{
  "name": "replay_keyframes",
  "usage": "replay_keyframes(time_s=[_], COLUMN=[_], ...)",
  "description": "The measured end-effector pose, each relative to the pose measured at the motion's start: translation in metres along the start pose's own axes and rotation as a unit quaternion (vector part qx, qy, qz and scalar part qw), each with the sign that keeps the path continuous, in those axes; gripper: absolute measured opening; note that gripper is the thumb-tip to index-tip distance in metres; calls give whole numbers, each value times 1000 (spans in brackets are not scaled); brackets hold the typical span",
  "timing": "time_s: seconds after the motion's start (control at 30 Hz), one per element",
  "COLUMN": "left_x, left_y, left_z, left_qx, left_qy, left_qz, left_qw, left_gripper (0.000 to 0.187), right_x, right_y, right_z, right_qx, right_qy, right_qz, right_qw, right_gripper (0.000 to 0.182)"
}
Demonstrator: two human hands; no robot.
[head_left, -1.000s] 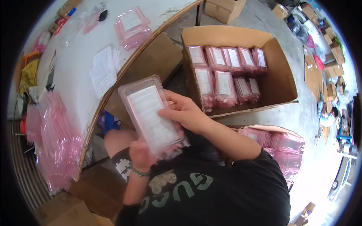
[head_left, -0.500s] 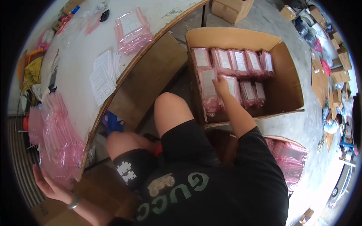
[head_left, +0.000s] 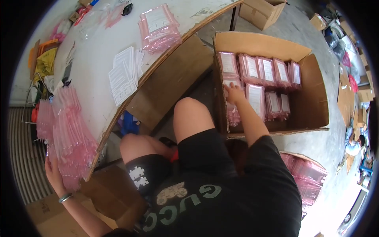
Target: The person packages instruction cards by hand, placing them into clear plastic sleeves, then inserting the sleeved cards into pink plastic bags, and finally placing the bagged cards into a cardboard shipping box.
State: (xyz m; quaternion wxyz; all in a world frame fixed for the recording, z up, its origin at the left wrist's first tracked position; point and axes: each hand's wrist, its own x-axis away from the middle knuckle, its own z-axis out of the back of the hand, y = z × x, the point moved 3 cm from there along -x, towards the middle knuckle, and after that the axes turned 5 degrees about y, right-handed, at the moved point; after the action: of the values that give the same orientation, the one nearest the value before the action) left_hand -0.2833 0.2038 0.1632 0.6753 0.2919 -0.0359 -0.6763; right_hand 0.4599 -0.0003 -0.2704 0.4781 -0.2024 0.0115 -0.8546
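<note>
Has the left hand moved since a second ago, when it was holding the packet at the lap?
Yes. The left hand has swung out to the pink bags hanging off the table edge, away from the lap.

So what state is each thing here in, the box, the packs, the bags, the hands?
cardboard box: open, partly filled.
packs in the box: upright, in two rows.
right hand: resting on a front-row pack.
left hand: touching the hanging pink bags.
pink bags: empty, draped over the table edge.
paper slips: stacked flat on the table.
</note>
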Motion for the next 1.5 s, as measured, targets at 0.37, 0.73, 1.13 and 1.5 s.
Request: replay_keyframes(time_s=[0.37, 0.73, 1.13, 1.5], left_x=[-11, -14, -25, -14], left_y=[-17, -22, -55, -42], left_z=[14, 15, 25, 24], left_qx=[-79, -102, -121, -123], left_qy=[-16, -14, -34, -41], left_qz=[90, 76, 29, 19], left_qw=[993, 992, 992, 991], left_gripper=[64, 63, 58, 59], right_x=[-37, -76, -6, 60], right_y=[33, 64, 52, 48], right_z=[13, 14, -10, -42], right_qx=[-25, -107, -44, 33], right_qy=[235, 161, 260, 120], right_qz=[13, 57, 36, 69], right_qw=[972, 979, 964, 990], right_gripper=[67, 23, 68, 85])
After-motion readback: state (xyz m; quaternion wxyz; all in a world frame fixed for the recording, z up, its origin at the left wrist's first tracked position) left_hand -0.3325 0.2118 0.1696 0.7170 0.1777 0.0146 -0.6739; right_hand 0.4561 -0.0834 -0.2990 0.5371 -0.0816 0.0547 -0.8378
